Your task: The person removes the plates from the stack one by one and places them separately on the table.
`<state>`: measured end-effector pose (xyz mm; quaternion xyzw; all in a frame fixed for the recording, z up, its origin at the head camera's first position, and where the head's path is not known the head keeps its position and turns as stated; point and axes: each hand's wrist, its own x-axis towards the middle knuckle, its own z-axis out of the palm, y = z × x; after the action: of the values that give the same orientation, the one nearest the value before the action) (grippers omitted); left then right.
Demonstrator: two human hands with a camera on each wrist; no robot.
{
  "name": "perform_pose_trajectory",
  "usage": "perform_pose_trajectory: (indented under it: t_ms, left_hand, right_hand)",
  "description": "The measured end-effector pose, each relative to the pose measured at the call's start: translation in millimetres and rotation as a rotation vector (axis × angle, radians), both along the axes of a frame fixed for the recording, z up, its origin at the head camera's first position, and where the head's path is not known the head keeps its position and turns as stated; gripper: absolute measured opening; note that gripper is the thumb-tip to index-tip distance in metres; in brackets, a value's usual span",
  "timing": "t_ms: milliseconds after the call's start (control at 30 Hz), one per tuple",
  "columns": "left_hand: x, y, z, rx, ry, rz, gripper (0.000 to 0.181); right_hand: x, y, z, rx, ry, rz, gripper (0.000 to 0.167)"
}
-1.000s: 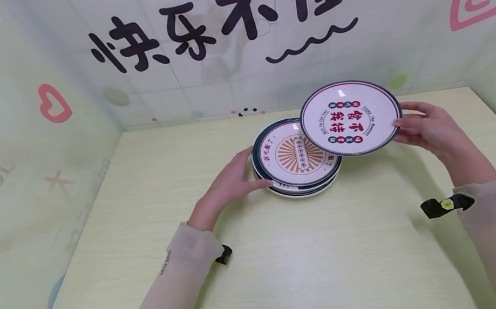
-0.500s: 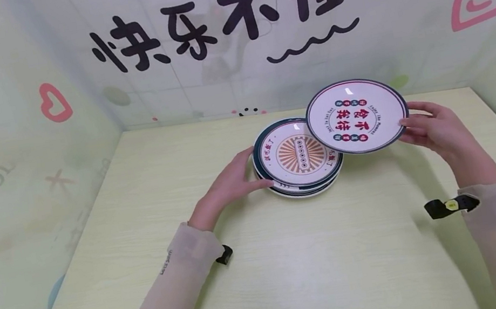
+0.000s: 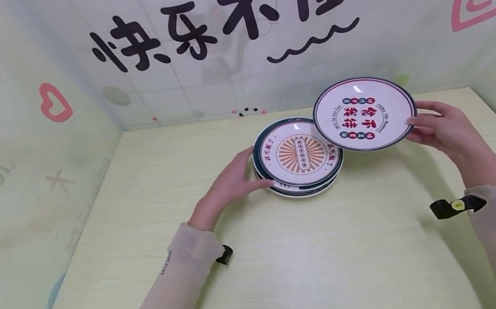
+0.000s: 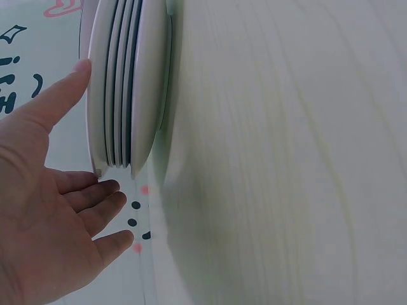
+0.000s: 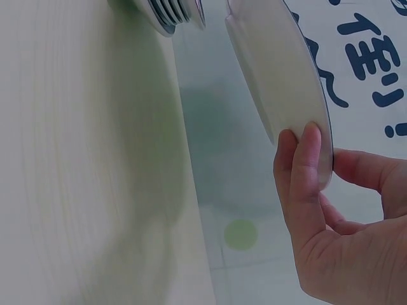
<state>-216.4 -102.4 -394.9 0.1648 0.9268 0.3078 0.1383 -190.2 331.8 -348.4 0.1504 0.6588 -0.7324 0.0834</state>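
My right hand pinches the right rim of a white plate with red lettering and a dark blue edge. In the right wrist view, the thumb lies on the printed side of this plate and fingertips press its underside. The plate is held tilted above the table, its left edge overlapping a stack of plates in the head view. An orange sunburst decorates the stack's top plate. At the stack's left side is my left hand. Its thumb and a fingertip touch the upper rim of the stack, the fingers loosely extended.
The stack stands on a pale wood-grain table, towards its back edge. Behind rises a printed backdrop with large black characters, and light side panels border the table. A black strap hangs from the right cuff.
My right hand has carried the lettered plate a little to the right, uncovering more of the sunburst plate. The left hand stays in place at the stack.
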Motion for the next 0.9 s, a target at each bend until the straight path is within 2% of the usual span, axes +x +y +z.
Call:
perform_pose_trajectory:
  t_ms: [300,600,900]
  left_hand:
    - [0.0,0.2,-0.7,-0.003,-0.001,0.004,0.105]
    - [-0.4,-0.2,-1.9,0.005,0.003,0.003,0.105]
    - [-0.8,-1.0,-2.9,0.003,0.006,0.001,0.105]
  right_hand:
    - [1.5,5,-1.0,-0.009,-0.005,-0.023,0.074]
    - [2.5,10,-3.7,-0.045,0.001,-0.038,0.07]
    - [2.6,15,-5.6,-0.062,-0.026,-0.065,0.069]
